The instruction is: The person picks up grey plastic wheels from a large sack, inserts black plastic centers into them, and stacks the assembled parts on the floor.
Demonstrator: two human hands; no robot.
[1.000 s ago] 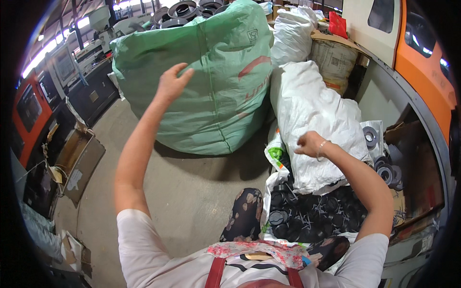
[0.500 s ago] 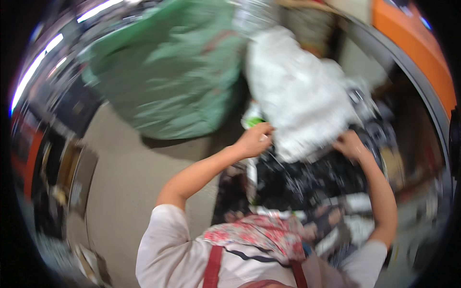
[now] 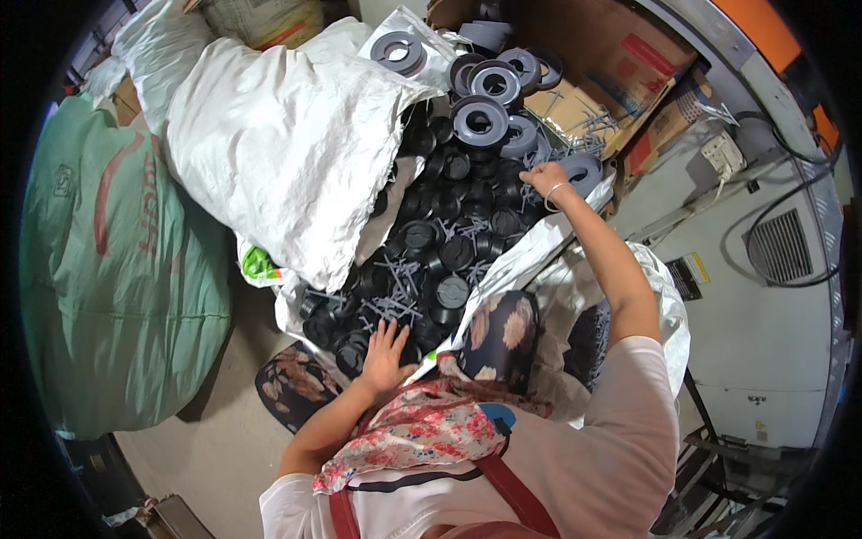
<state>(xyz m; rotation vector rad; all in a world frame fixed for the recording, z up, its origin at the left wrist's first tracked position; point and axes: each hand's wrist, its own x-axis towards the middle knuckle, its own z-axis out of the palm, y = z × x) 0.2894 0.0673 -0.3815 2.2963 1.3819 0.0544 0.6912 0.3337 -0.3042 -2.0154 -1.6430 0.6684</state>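
Note:
A spread of black round plastic caps [image 3: 456, 253] lies in front of me, with thin grey cross-shaped plastic pieces [image 3: 401, 280] scattered among them. My left hand [image 3: 386, 361], fingers stretched apart, rests at the near edge of this pile. At the pile's right side is my right hand [image 3: 546, 182], its fingers bent together; whatever they may pinch is hidden. Beside it lies a grey plastic ring [image 3: 584, 172]. White woven sacking [image 3: 516, 259] borders the pile on the right. A bulky white woven sack [image 3: 278, 144] leans over its left side, mouth toward the caps.
A big green sack [image 3: 117, 296] stands at the left. More grey rings [image 3: 460, 124] are heaped behind the caps, near an open cardboard box [image 3: 584, 45]. To the right are a pale machine cabinet [image 3: 772, 341], a black cable [image 3: 759, 211] and a white socket box [image 3: 721, 154].
Both hands have come off the white sack, which now lies farther left in view. The pile of caps is uncovered. My left hand has moved nearer to me, my right hand farther away.

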